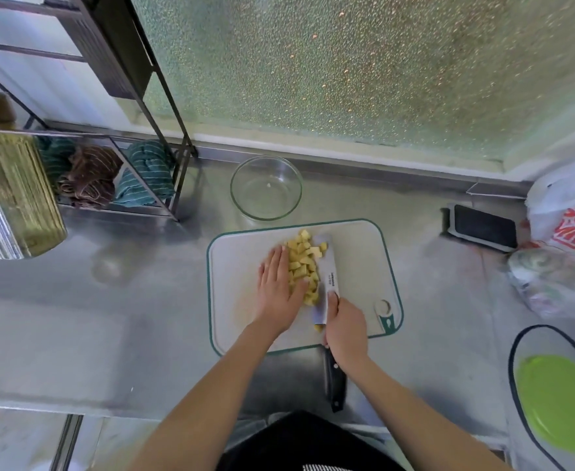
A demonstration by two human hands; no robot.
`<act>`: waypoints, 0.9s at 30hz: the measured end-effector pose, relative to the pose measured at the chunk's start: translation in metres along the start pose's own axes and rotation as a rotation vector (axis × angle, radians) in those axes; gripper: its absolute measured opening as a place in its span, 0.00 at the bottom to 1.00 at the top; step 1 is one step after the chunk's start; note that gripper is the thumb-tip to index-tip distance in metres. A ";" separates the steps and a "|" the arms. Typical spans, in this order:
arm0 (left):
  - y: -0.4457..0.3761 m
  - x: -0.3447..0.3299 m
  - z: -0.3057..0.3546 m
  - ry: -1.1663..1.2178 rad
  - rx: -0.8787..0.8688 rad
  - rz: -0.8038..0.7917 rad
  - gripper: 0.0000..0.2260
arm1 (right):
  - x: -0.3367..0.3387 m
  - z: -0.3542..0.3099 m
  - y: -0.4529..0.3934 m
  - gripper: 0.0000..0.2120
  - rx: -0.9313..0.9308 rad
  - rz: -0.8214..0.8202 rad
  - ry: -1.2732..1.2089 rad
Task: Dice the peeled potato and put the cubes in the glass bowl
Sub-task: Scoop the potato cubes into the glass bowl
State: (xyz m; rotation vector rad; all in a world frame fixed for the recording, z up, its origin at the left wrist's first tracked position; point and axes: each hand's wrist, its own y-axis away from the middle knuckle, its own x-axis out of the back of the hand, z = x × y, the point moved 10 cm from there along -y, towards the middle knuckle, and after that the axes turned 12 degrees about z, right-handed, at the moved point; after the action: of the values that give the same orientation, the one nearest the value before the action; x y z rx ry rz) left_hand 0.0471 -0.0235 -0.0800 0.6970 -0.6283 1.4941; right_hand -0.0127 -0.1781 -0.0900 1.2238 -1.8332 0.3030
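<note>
potato cubes (302,266) – between hands | left hand (277,287) flat, released | right hand (345,329) grasping knife (327,280)

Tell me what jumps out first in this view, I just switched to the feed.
The pile of yellow potato cubes in the middle of the white cutting board draws the eye, hemmed between the flat left hand and the broad knife blade that the right hand grips. Just behind the board on the steel counter stands the glass bowl, nearly empty. At the far right edge lies a bright green plate.
</note>
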 end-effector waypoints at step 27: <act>-0.001 -0.012 0.041 -0.060 -0.281 0.127 0.15 | 0.004 -0.003 0.029 0.20 -0.243 -0.129 -0.342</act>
State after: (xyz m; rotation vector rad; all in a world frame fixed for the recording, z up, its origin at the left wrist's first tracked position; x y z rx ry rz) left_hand 0.0506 -0.0617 -0.0616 0.4933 -0.9219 1.4675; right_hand -0.0356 -0.1649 -0.0776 1.2707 -1.9956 -0.2096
